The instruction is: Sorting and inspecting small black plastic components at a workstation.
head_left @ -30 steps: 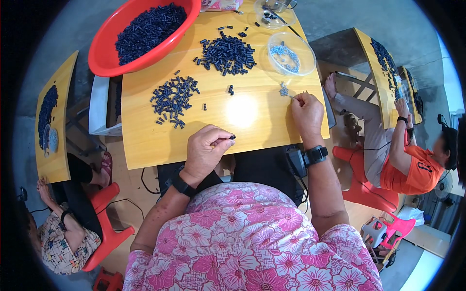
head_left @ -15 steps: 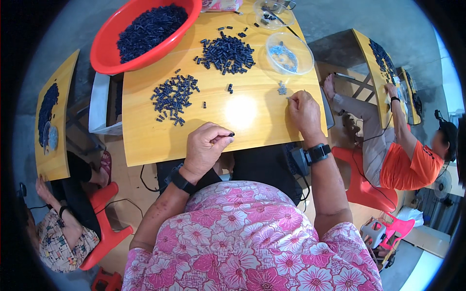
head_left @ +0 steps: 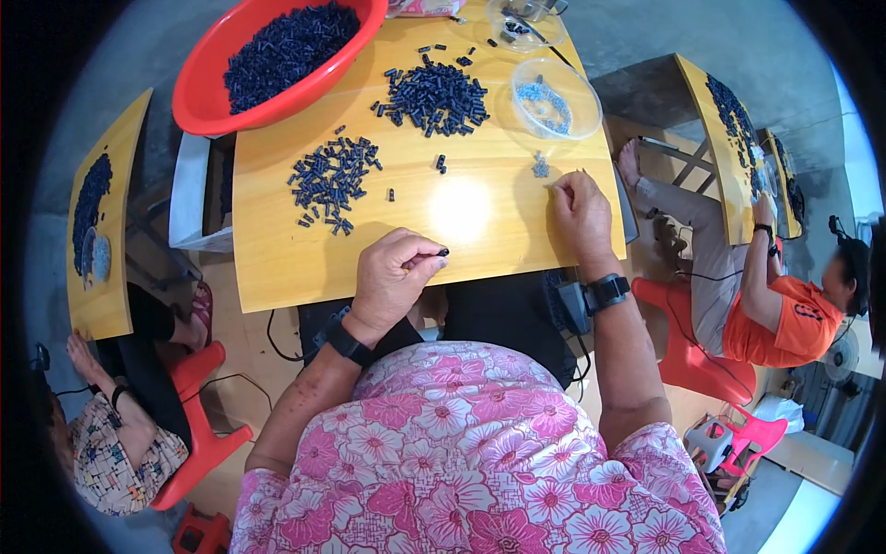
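Bright, sharp daylight; glare spot on the table (head_left: 305,268); fisheye-bent, dark-vignetted rim.

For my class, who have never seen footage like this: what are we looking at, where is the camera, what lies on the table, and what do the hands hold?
There is no machine here: a person works with bare hands. The single picture comes from a wide fisheye camera on that person's head, looking down, so straight edges bend. The left hand pinches one small dark piece at the near edge of the yellow table. The right hand rests on the table near a few tiny grey parts. Further away lie two piles of dark pieces, a clear dish and a red basin full of them. Other people sit at neighbouring tables.
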`<control>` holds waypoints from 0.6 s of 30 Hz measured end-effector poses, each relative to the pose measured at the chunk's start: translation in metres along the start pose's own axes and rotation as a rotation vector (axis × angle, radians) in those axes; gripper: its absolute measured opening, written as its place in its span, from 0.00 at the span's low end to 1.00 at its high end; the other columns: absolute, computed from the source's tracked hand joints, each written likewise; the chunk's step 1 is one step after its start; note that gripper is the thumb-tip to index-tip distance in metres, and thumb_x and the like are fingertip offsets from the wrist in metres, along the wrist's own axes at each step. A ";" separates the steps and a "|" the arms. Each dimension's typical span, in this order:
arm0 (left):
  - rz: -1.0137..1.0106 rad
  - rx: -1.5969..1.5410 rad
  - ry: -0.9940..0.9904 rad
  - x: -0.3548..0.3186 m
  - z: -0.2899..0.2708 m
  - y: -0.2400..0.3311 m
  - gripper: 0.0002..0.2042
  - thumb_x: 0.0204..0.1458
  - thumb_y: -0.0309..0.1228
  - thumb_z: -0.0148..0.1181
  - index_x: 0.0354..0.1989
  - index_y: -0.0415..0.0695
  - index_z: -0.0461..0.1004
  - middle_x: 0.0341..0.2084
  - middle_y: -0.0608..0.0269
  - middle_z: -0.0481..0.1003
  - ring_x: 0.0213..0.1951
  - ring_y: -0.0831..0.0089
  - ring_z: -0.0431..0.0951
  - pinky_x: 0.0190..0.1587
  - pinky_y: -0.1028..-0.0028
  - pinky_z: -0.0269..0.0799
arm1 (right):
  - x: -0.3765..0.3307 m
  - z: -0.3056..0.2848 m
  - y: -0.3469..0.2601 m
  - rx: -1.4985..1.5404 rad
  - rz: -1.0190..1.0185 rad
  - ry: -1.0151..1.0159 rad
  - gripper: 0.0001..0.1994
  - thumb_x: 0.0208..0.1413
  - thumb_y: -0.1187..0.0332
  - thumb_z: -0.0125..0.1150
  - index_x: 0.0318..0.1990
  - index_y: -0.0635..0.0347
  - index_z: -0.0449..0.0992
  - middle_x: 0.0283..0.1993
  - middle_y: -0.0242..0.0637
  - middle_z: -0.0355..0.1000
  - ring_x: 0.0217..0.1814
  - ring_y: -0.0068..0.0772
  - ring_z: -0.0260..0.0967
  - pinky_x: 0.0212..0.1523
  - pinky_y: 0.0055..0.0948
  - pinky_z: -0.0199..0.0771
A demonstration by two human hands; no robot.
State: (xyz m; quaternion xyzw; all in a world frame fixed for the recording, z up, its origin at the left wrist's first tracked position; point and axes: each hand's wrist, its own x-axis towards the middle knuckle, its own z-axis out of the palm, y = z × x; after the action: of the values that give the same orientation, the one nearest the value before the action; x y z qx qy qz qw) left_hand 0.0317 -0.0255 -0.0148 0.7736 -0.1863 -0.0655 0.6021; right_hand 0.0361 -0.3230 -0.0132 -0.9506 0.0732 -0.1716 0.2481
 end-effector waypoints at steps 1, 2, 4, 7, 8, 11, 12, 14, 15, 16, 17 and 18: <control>-0.001 -0.001 -0.004 0.000 0.001 0.000 0.05 0.45 0.18 0.67 0.30 0.37 0.80 0.27 0.63 0.77 0.28 0.79 0.76 0.31 0.80 0.71 | -0.001 0.001 0.003 -0.040 -0.052 -0.003 0.04 0.55 0.71 0.58 0.32 0.60 0.72 0.32 0.48 0.73 0.36 0.53 0.72 0.39 0.43 0.73; -0.004 0.000 -0.002 0.000 0.000 0.000 0.05 0.45 0.18 0.67 0.30 0.37 0.80 0.27 0.63 0.77 0.28 0.78 0.76 0.31 0.80 0.71 | 0.000 0.001 0.001 -0.015 -0.023 0.001 0.03 0.55 0.71 0.57 0.32 0.60 0.73 0.31 0.47 0.73 0.35 0.50 0.73 0.39 0.40 0.73; -0.007 0.006 -0.002 -0.001 -0.001 -0.001 0.05 0.45 0.18 0.67 0.31 0.37 0.80 0.27 0.63 0.77 0.28 0.78 0.76 0.31 0.80 0.71 | 0.000 -0.001 -0.002 0.036 0.034 0.011 0.03 0.55 0.72 0.57 0.32 0.61 0.73 0.30 0.43 0.73 0.32 0.42 0.73 0.37 0.34 0.73; -0.006 0.021 -0.004 -0.001 -0.001 -0.003 0.05 0.45 0.18 0.67 0.31 0.37 0.80 0.27 0.63 0.77 0.28 0.78 0.76 0.31 0.80 0.71 | -0.002 0.000 -0.010 0.430 0.215 0.035 0.02 0.56 0.74 0.57 0.33 0.62 0.74 0.28 0.36 0.72 0.31 0.28 0.70 0.35 0.27 0.71; -0.007 0.022 -0.005 -0.001 -0.001 -0.003 0.05 0.45 0.18 0.67 0.31 0.37 0.80 0.27 0.63 0.77 0.28 0.78 0.76 0.31 0.80 0.71 | -0.002 0.000 -0.010 0.418 0.178 0.032 0.02 0.56 0.75 0.57 0.33 0.62 0.74 0.28 0.34 0.71 0.30 0.25 0.69 0.35 0.25 0.70; -0.003 0.014 0.001 -0.001 -0.001 -0.002 0.04 0.45 0.18 0.67 0.30 0.37 0.80 0.27 0.63 0.77 0.28 0.78 0.76 0.31 0.80 0.71 | -0.002 0.001 -0.006 0.394 0.099 0.028 0.02 0.57 0.75 0.57 0.34 0.63 0.74 0.27 0.29 0.70 0.30 0.18 0.66 0.33 0.21 0.68; 0.002 0.007 0.004 -0.001 0.000 -0.002 0.04 0.45 0.18 0.67 0.30 0.37 0.80 0.26 0.63 0.77 0.28 0.78 0.76 0.31 0.80 0.71 | -0.002 0.004 -0.001 0.394 0.091 0.031 0.02 0.57 0.75 0.57 0.33 0.63 0.74 0.27 0.28 0.70 0.30 0.18 0.66 0.33 0.21 0.68; 0.002 -0.002 -0.005 0.001 0.001 0.001 0.04 0.45 0.18 0.67 0.30 0.37 0.80 0.26 0.63 0.77 0.28 0.78 0.76 0.31 0.80 0.71 | -0.002 0.005 -0.001 0.480 0.140 0.028 0.03 0.58 0.75 0.57 0.33 0.63 0.74 0.27 0.26 0.69 0.30 0.16 0.65 0.33 0.19 0.68; 0.000 -0.004 -0.006 0.000 0.000 0.001 0.04 0.45 0.18 0.67 0.30 0.37 0.80 0.26 0.63 0.77 0.28 0.78 0.76 0.31 0.80 0.71 | -0.002 0.004 -0.005 0.565 0.197 0.021 0.03 0.59 0.75 0.57 0.33 0.63 0.74 0.28 0.25 0.69 0.31 0.15 0.65 0.33 0.18 0.68; -0.008 -0.004 -0.002 -0.001 0.000 -0.001 0.04 0.45 0.18 0.67 0.30 0.37 0.80 0.26 0.63 0.77 0.28 0.78 0.76 0.30 0.80 0.71 | -0.001 0.002 -0.010 0.650 0.254 0.015 0.03 0.59 0.74 0.57 0.33 0.63 0.74 0.28 0.24 0.69 0.31 0.13 0.65 0.33 0.17 0.67; -0.009 -0.008 -0.002 -0.001 0.000 -0.001 0.04 0.46 0.18 0.67 0.30 0.37 0.80 0.26 0.63 0.77 0.28 0.79 0.76 0.30 0.80 0.71 | -0.002 -0.005 -0.020 0.621 0.257 -0.044 0.03 0.61 0.74 0.56 0.35 0.63 0.74 0.29 0.23 0.69 0.31 0.12 0.64 0.34 0.16 0.66; -0.011 -0.013 -0.002 -0.002 0.000 -0.002 0.04 0.46 0.18 0.67 0.30 0.37 0.80 0.26 0.63 0.77 0.27 0.79 0.75 0.30 0.80 0.70 | -0.003 -0.005 -0.021 0.684 0.252 -0.072 0.03 0.61 0.74 0.56 0.35 0.62 0.74 0.29 0.24 0.69 0.31 0.13 0.65 0.34 0.16 0.67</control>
State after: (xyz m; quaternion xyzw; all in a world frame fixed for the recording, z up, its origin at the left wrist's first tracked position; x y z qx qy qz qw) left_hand 0.0305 -0.0247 -0.0167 0.7707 -0.1824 -0.0708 0.6064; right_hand 0.0326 -0.3061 0.0010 -0.8017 0.1195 -0.1207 0.5730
